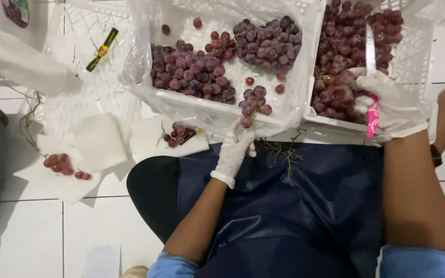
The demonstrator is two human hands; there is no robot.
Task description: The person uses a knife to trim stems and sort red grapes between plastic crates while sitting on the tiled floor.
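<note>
White floor tiles (21,231) lie under two plastic crates of red grapes, with a dark apron (284,206) spread over the person's lap at six o'clock. At the centre, the left hand (234,152), gloved, has its grip pinched on a small grape bunch (254,103) at the near rim of the lined crate (305,62). At three o'clock the right hand (387,105), gloved too, has its grip closed on pink-handled scissors (372,116) over the second crate (413,56).
</note>
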